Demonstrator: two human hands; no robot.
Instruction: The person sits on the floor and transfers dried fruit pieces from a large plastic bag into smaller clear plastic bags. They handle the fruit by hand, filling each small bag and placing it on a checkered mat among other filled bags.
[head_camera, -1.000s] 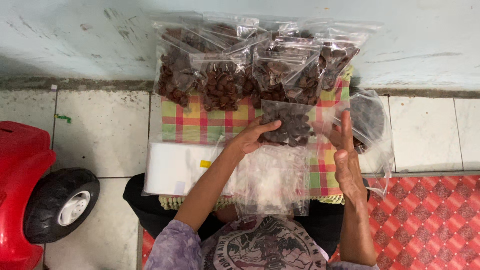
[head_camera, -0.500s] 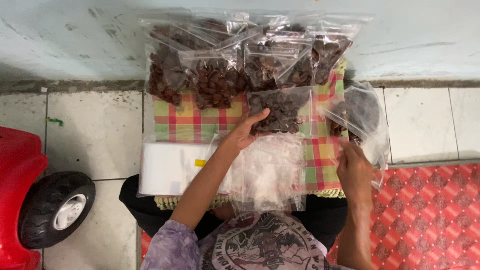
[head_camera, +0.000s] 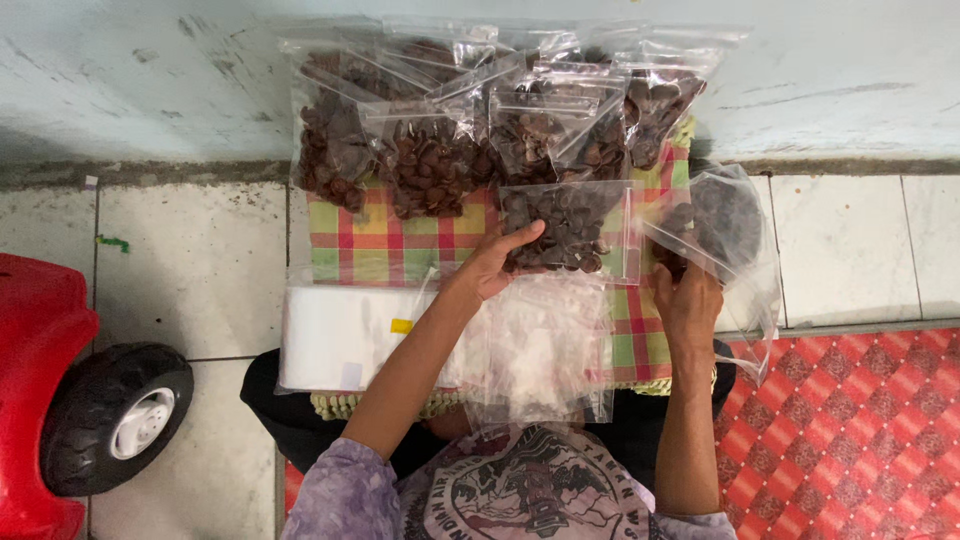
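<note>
Leftmost, a red plastic ride-on toy car with a black wheel (head_camera: 105, 420) sits on the pale tiled floor (head_camera: 190, 260), well apart from the work. Next comes a flat stack of empty clear plastic sleeves (head_camera: 340, 335), lying on the near edge of a green, red and yellow checked cloth (head_camera: 400, 245). Against the wall behind the cloth leans a row of filled clear zip bags of dark brown chips (head_camera: 430, 160), overlapping one another.

At the centre, the left hand (head_camera: 495, 265) grips the lower left corner of a small clear zip bag filled with the same brown pieces (head_camera: 570, 228), thumb on top and fingers curled beneath, so the hand is closed on it. Loose empty clear bags (head_camera: 545, 345) lie in the lap just below.

Further right, the right hand (head_camera: 688, 300) is partly closed, pinching the lip of a large open clear bag of loose brown chips (head_camera: 725, 225) that slumps onto the floor beside a red patterned mat (head_camera: 860, 430).

As a judgement, the leaning row looks unsteady; a nudge from the held bag could topple it. The big bag's mouth gapes, so a slack grip could spill pieces onto the tiles.
</note>
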